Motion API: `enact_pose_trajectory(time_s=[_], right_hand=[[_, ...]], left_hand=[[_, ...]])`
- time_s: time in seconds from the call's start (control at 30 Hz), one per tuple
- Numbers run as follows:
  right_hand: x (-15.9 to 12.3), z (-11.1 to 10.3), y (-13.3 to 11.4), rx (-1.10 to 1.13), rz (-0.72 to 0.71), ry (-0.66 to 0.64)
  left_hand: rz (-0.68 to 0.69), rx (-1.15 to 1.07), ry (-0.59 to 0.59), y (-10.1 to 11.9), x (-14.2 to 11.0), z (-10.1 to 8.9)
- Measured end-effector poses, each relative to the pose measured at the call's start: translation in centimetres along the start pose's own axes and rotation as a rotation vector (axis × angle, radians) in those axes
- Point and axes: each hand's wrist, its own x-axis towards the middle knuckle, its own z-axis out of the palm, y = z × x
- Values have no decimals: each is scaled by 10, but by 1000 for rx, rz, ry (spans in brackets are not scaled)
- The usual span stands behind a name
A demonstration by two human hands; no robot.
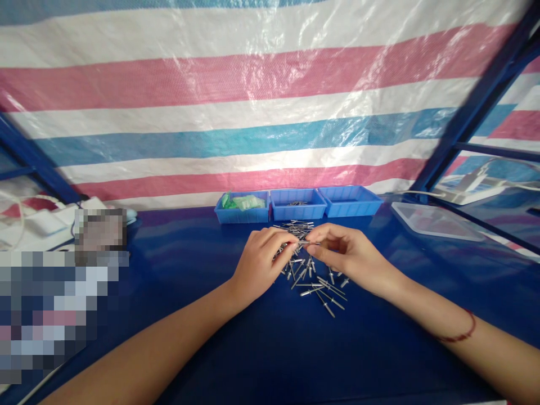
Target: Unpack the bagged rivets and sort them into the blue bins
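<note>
Two forearms come in from the near edge, and I see a red cord (459, 336) on my right wrist. My left hand (257, 264) and right hand (350, 256) meet over the middle of the blue desk (270, 349). The fingers of both are pressed together at the tips, pinching one thin metal pin (304, 243) between them, one hand at each end. Under and just beyond the hands lies a loose heap of pins (314, 284), several dozen, too tangled for me to count; about five lie a little apart on the near side. Farther back, three blue bins stand touching in a row: the left bin (242, 215) holds green packets (242, 201), the middle bin (297, 211) holds a few more pins, and I cannot see into the right bin (350, 208). One clear tray (434, 222) sits to the right, well apart from the hands. Behind everything hangs one striped tarp (253, 112) in pink, white and blue.
</note>
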Motion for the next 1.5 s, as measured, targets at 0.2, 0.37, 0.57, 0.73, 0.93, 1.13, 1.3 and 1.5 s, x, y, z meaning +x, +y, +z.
enact_pose_trajectory(time_s=[0.2, 0.37, 0.57, 0.73, 0.93, 1.13, 1.3, 1.5], right_hand=[[-8, 3, -6, -170, -125, 25], [-3, -3, -11, -376, -243, 50], [58, -26, 4, -707, -307, 252], [106, -38, 30, -952, -310, 228], [86, -31, 37, -962, -323, 103], [58, -27, 50, -918, -307, -225], [59, -26, 56, -922, -292, -200], [60, -22, 50, -930, -292, -209]], left_hand=[[-12, 15, -50, -1, 1, 1], [-44, 46, -65, 3, 0, 2], [-182, 63, -39, -5, 0, -1], [-214, 76, -142, -14, 1, -6], [-229, 83, -250, -18, -4, 0], [-233, 95, -272, -19, -6, 6], [-229, 99, -267, -19, -6, 6], [-223, 107, -276, -19, -6, 6]])
